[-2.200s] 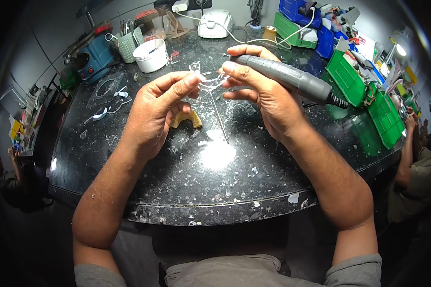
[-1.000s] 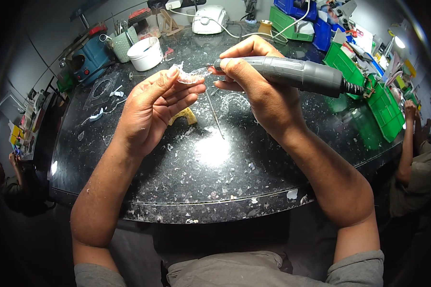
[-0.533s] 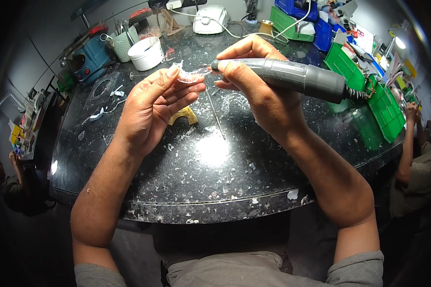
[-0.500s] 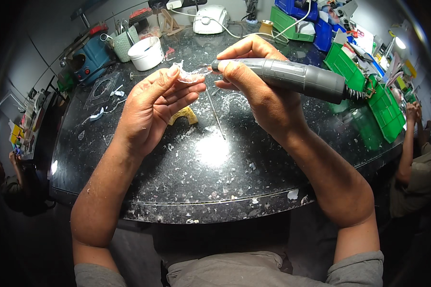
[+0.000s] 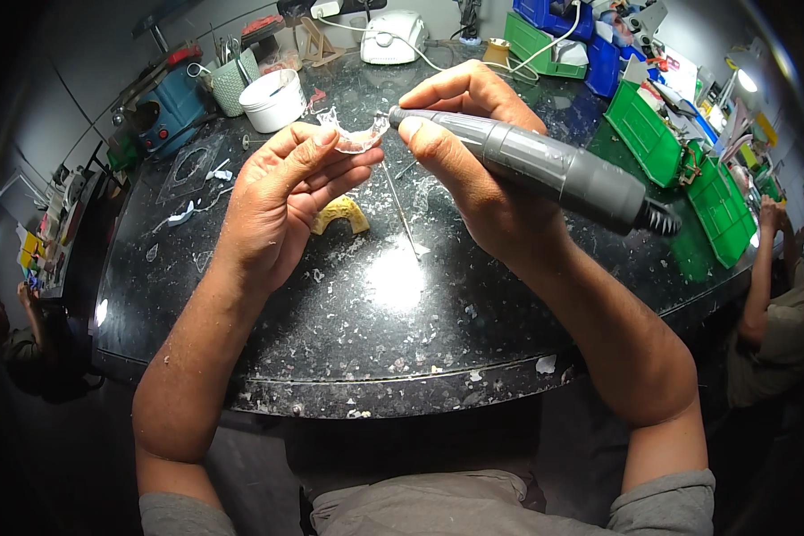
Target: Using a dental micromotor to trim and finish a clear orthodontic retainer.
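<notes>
Between thumb and fingers, my left hand [image 5: 281,183] pinches a clear plastic dental tray [image 5: 359,139] shaped like an arch. My right hand [image 5: 496,170] grips a dark grey rotary handpiece [image 5: 545,161] like a pen, its front end close to the tray's right side. Whether the bit touches the plastic is too small to tell. Below my left fingers a yellow dental arch model [image 5: 341,214] lies on the table. Just right of that model rests a thin metal instrument [image 5: 399,207].
Plastic scraps and dust lie about the dark speckled table [image 5: 330,330]. At the back stand a white tub [image 5: 272,103], a tool cup [image 5: 235,85], a blue machine [image 5: 171,112] and a white control unit [image 5: 393,37]. Green bins [image 5: 643,134] line the right side. A co-worker [image 5: 773,313] is at far right.
The handpiece's rear end has swung down and toward me, tilting it more. The clear tray has turned slightly in my left hand, showing more of its arch.
</notes>
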Demonstrator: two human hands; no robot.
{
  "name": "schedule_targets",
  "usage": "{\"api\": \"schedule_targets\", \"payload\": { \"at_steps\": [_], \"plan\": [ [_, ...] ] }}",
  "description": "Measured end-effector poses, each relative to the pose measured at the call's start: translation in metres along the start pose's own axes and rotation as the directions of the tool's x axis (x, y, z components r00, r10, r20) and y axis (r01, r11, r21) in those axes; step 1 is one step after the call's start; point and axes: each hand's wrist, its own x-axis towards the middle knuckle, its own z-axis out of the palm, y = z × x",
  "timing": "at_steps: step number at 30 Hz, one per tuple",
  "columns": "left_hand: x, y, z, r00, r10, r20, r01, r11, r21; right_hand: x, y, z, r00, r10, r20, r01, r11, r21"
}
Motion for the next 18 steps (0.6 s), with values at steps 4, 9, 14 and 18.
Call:
{"api": "schedule_targets", "payload": {
  "at_steps": [4,9,14,18],
  "plan": [
    [0.0003,-0.0004,-0.0015,0.999,0.037,-0.012,-0.037,0.999,0.020,0.0008,-0.0002,-0.0004,1.000,-0.026,0.016,0.027,0.999,-0.032],
    [0.0010,-0.0020,-0.0010,0.998,0.068,-0.013,-0.068,0.998,0.012,-0.0003,0.0015,-0.0003,0.999,0.001,0.047,0.002,0.999,-0.047],
    [0.0012,-0.0026,-0.0004,0.997,0.080,0.005,-0.080,0.997,0.009,-0.0012,0.0023,0.0000,0.998,-0.007,0.063,0.011,0.997,-0.074],
    [0.0001,-0.0014,-0.0008,0.996,0.092,0.020,-0.092,0.996,0.010,0.0004,0.0060,0.0026,0.996,-0.070,0.058,0.074,0.995,-0.066]
  ]
}}
